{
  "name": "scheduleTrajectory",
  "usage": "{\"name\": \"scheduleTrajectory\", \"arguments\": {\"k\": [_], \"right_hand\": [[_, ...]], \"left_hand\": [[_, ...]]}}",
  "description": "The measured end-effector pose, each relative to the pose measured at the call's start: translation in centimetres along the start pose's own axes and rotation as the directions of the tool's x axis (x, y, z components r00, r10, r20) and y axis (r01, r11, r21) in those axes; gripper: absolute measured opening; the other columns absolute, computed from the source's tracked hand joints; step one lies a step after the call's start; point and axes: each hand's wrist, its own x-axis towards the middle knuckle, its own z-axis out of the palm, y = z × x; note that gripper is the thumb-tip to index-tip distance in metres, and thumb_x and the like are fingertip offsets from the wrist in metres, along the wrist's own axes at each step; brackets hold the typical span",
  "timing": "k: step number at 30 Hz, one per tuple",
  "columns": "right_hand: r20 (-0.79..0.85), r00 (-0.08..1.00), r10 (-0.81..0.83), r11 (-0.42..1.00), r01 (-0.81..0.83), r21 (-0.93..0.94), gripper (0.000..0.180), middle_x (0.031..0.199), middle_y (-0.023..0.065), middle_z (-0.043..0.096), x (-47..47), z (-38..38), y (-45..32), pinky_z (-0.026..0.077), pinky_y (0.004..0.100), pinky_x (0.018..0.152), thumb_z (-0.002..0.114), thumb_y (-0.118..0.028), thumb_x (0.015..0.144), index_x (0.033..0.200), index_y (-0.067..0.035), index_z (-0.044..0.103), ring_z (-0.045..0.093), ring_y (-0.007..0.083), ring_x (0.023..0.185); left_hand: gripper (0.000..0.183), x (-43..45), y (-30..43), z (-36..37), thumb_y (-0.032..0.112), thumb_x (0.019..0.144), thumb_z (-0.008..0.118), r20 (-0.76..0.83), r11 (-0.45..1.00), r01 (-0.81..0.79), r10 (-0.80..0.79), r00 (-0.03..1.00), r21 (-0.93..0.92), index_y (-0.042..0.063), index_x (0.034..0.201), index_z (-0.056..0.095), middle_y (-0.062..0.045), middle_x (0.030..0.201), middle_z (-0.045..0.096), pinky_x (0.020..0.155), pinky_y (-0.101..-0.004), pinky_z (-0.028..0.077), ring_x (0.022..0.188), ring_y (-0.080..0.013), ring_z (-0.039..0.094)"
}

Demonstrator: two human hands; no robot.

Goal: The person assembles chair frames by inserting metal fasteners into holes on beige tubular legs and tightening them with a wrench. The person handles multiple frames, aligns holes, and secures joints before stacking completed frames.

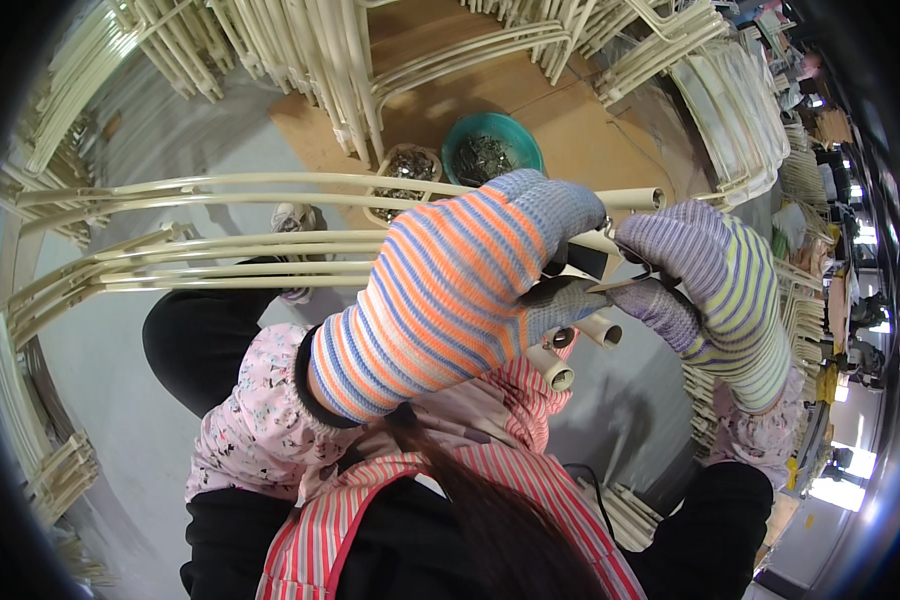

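My left hand (450, 292), in an orange, blue and white striped knit glove, is raised in front of my lap. My right hand (720, 292) faces it in a purple and yellow-green striped glove. Between the fingertips of both hands is a small, thin bent metal clip (624, 283), partly hidden by the fingers. Directly beneath my left hand run several cream-coated bent metal tubes (270, 241), stretching off to the left. Their open round ends, such as one tube end (559, 377), stick out below and to the right of that hand.
A green plastic basin (531, 142) of small metal parts stands on cardboard (592, 127) ahead. Beside it are smaller containers of metal pieces (412, 165). Stacks of cream tube frames (292, 52) surround the grey floor (120, 390); plastic-wrapped frames (735, 112) stand at the upper right.
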Motion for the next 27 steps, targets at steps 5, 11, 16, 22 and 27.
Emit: {"name": "scheduleTrajectory", "arguments": {"k": [5,11,16,22,27], "right_hand": [[0.203,0.969,-0.140,0.974,0.171,-0.147,0.024,0.061,0.0069,0.058,-1.5,-0.5,0.9,0.046,0.0323,0.048,0.073,-0.023,0.073,0.082,-0.005,0.060,0.059,0.0214,0.053],[0.229,0.971,-0.076,0.966,0.129,-0.226,0.018,0.056,0.0060,0.054,-2.2,-0.5,2.7,0.044,0.0383,0.047,0.070,-0.020,0.072,0.075,-0.007,0.057,0.057,0.0259,0.051],[0.264,0.963,-0.054,0.968,0.115,-0.223,0.016,0.053,0.0073,0.049,-2.5,0.2,4.1,0.041,0.0393,0.045,0.070,-0.014,0.067,0.073,-0.007,0.057,0.053,0.0285,0.048],[0.393,0.918,-0.050,0.980,0.120,-0.156,0.015,0.053,0.0067,0.048,-1.7,0.3,4.7,0.041,0.0393,0.045,0.069,-0.015,0.066,0.070,-0.008,0.056,0.053,0.0285,0.049],[0.414,0.904,-0.107,0.977,0.172,-0.124,0.014,0.056,0.0070,0.050,-0.6,-0.3,4.7,0.042,0.0396,0.047,0.068,-0.015,0.067,0.069,-0.009,0.056,0.054,0.0289,0.051]], "left_hand": [[0.038,0.5,-0.1,1.3,0.014,0.071,0.078,0.138,0.997,0.020,-0.031,0.990,0.080,0.007,0.104,0.062,-0.005,0.078,0.059,0.058,-0.0270,0.047,0.065,-0.0170,0.059],[0.038,0.9,-1.9,2.4,0.015,0.074,0.077,0.162,0.975,0.220,-0.219,0.962,0.014,0.005,0.108,0.062,-0.009,0.081,0.061,0.064,-0.0297,0.049,0.071,-0.0184,0.061],[0.037,1.2,-4.3,3.4,0.017,0.077,0.074,0.264,0.889,0.456,-0.450,0.853,0.040,0.003,0.110,0.062,-0.013,0.089,0.065,0.072,-0.0292,0.050,0.076,-0.0206,0.062],[0.038,1.8,-5.4,4.7,0.019,0.077,0.074,0.379,0.901,0.435,-0.399,0.835,-0.011,0.004,0.110,0.062,-0.012,0.088,0.066,0.070,-0.0309,0.050,0.074,-0.0203,0.062],[0.037,2.0,-5.7,5.2,0.020,0.077,0.074,0.383,0.903,0.430,-0.402,0.831,0.015,0.004,0.109,0.063,-0.012,0.085,0.065,0.068,-0.0321,0.050,0.073,-0.0227,0.063]]}}
